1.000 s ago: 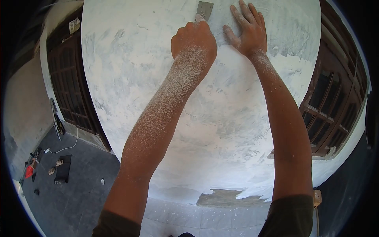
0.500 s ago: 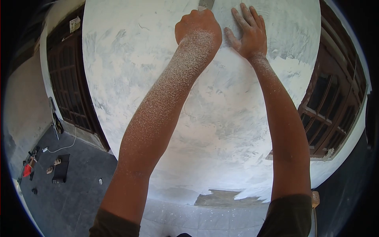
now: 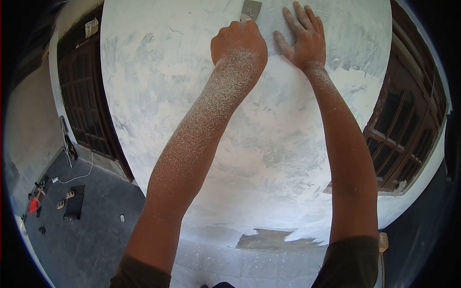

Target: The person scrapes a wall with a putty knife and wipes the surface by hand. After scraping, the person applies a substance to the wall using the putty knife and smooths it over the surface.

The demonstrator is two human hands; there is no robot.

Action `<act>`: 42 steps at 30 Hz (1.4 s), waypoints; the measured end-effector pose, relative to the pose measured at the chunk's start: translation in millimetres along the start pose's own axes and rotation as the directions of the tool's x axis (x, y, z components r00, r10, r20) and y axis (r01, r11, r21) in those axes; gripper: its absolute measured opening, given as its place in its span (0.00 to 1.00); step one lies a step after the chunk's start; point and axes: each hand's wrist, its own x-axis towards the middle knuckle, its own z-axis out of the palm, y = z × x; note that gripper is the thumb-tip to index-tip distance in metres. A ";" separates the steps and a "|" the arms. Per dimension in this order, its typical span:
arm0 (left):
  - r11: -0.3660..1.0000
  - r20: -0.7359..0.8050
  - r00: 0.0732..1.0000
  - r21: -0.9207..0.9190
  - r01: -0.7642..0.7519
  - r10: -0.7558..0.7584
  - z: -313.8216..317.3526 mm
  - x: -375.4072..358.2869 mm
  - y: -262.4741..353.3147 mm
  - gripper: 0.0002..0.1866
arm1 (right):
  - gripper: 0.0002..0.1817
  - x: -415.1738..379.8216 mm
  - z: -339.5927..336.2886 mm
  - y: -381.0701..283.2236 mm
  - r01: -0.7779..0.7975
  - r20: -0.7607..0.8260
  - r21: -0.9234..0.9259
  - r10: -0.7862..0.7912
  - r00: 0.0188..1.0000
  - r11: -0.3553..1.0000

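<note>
My left hand (image 3: 239,44) is closed round the handle of a scraper, near the top of the view. The scraper's flat grey blade (image 3: 251,8) shows just above my fist, against the wall. White dust covers my left forearm. To the right, my right hand (image 3: 307,43) lies on the wall with its fingers spread and holds nothing. The wall (image 3: 273,129) is coated unevenly in white, with grey patches and a bare strip low down.
A dark wooden door (image 3: 84,96) stands at the left, and a wooden window (image 3: 401,125) at the right. On the grey floor (image 3: 101,230) lie sandals (image 3: 70,194), a black mat (image 3: 74,204), a red item (image 3: 33,205) and a white cable (image 3: 77,178).
My left hand has moved slightly down and left with the scraper, and more of the blade shows. My right hand remains on the wall, almost unmoved.
</note>
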 end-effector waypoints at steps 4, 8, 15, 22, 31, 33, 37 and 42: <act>1.000 0.005 1.000 -0.024 0.013 -0.012 0.7 -3.6 -0.9 0.21 | 0.38 -0.1 2.8 0.5 -0.007 0.006 -0.026 0.007 1.000 1.000; 1.000 0.026 1.000 0.019 -0.013 0.013 -13.3 10.5 5.4 0.22 | 0.38 1.9 1.5 -0.1 -0.014 0.012 -0.022 0.015 1.000 1.000; 1.000 -0.051 0.998 -0.001 0.020 -0.020 8.1 -7.3 -4.2 0.19 | 0.38 0.6 1.7 -1.3 -0.016 0.014 -0.035 0.017 1.000 0.999; 1.000 -0.015 1.000 -0.018 -0.023 0.023 -3.7 0.3 1.8 0.19 | 0.38 -0.3 1.2 -0.9 -0.013 0.001 -0.017 0.013 1.000 1.000; 0.998 0.030 1.000 -0.058 -0.004 0.005 -11.3 6.2 7.9 0.22 | 0.37 -0.2 0.0 -1.3 -0.007 -0.011 -0.012 0.007 1.000 1.000; 0.999 0.059 0.998 -0.033 0.033 -0.031 -5.4 0.7 2.4 0.22 | 0.37 -0.7 -0.5 -2.4 -0.010 -0.007 -0.008 0.010 1.000 1.000; 1.000 -0.066 0.998 -0.021 0.005 -0.007 11.4 -3.5 -4.1 0.21 | 0.38 0.9 0.9 -1.2 0.001 -0.005 -0.036 -0.001 1.000 0.999; 0.999 -0.018 1.000 -0.028 -0.016 0.015 4.0 23.1 4.7 0.18 | 0.38 3.2 -1.8 -0.4 -0.006 0.000 -0.035 0.006 1.000 0.999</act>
